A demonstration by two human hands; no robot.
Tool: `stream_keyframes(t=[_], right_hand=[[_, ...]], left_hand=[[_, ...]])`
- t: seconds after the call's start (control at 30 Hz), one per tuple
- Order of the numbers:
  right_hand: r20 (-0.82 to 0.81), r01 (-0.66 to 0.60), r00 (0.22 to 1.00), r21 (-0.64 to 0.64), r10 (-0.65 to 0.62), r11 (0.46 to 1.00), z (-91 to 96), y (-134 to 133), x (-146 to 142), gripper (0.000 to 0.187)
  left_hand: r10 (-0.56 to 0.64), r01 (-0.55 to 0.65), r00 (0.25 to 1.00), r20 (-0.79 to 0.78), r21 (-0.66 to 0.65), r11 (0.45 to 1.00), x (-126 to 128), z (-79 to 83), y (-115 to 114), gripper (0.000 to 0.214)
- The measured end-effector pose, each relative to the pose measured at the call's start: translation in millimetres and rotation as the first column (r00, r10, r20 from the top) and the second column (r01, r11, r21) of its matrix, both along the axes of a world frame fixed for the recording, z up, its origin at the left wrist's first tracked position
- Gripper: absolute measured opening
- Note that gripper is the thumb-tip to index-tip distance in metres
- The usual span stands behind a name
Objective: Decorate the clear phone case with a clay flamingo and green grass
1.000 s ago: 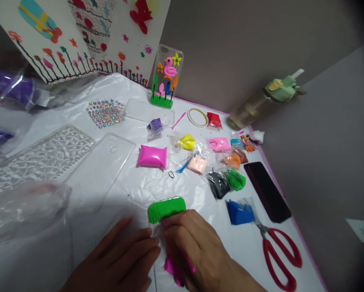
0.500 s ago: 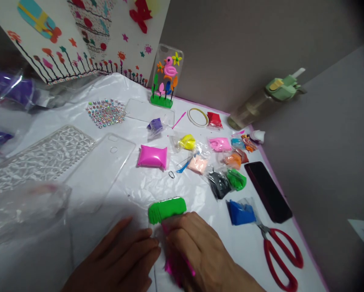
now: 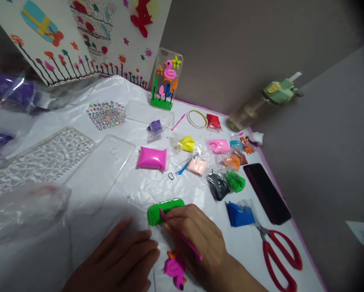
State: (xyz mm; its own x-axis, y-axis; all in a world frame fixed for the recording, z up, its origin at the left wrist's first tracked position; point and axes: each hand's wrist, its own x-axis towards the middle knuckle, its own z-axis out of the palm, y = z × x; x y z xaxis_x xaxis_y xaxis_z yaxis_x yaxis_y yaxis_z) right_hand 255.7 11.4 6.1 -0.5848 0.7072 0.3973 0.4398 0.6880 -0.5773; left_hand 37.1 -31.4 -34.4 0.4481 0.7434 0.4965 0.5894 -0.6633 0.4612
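Right at the bottom of the view, the right hand (image 3: 197,239) pinches a thin pink modelling stick (image 3: 182,237) between thumb and fingers, its tip pressed against a curved strip of green clay (image 3: 166,211) lying on the white plastic sheet (image 3: 133,190). Just below that hand sits a small pink clay flamingo (image 3: 174,268) with an orange bit on top. The left hand (image 3: 117,255) lies beside them, its fingers relaxed and slightly curled, gripping nothing and not touching the clay.

Farther up, a small black hair tie (image 3: 171,176) lies near a fat packet of magenta clay (image 3: 151,158). To the left are a clear phone case (image 3: 99,174), a textured clear cover (image 3: 42,162) and a crumpled plastic bag (image 3: 23,213). To the right, bagged clays in blue, green, black, peach, yellow and other colours (image 3: 197,166) are scattered, with red-handled scissors (image 3: 279,259) and a dark phone (image 3: 266,193) near the edge. Beyond them are a rhinestone sheet (image 3: 106,115), a second clear case (image 3: 148,114), a decorated flamingo phone case (image 3: 166,79) propped upright, a roll of tape (image 3: 197,119) and a water bottle (image 3: 248,113) lying on its side.
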Motion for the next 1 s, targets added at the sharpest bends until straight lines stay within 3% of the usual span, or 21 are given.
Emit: stream_keyframes(t=[0.33,0.5,0.63,0.83,1.0], right_hand=[[0.128,0.023,0.992,-0.064,-0.015,0.998,7.9,0.8,-5.1,0.018],[0.163,0.049,0.985,0.031,-0.054,0.998,9.8,2.2,-10.2,0.021],[0.153,0.019,0.988,-0.012,-0.017,1.000,9.4,0.7,-7.2,0.018],[0.153,0.041,0.987,0.072,-0.052,0.997,10.9,1.0,-8.1,0.016],[0.182,0.039,0.982,0.067,-0.051,0.997,16.7,1.3,-10.4,0.021]], left_hand=[[-0.003,0.003,1.000,-0.004,-0.027,1.000,-0.1,-1.7,-2.9,0.022],[-0.041,0.038,0.996,-0.080,-0.041,0.998,-1.5,-4.1,-5.0,0.028],[-0.052,0.048,0.995,-0.085,-0.043,0.998,-0.9,-2.0,-3.3,0.023],[-0.025,0.021,0.998,-0.056,-0.064,0.998,1.6,2.6,-1.4,0.029],[-0.024,0.022,0.999,-0.042,-0.061,0.998,0.7,2.5,-1.3,0.027]])
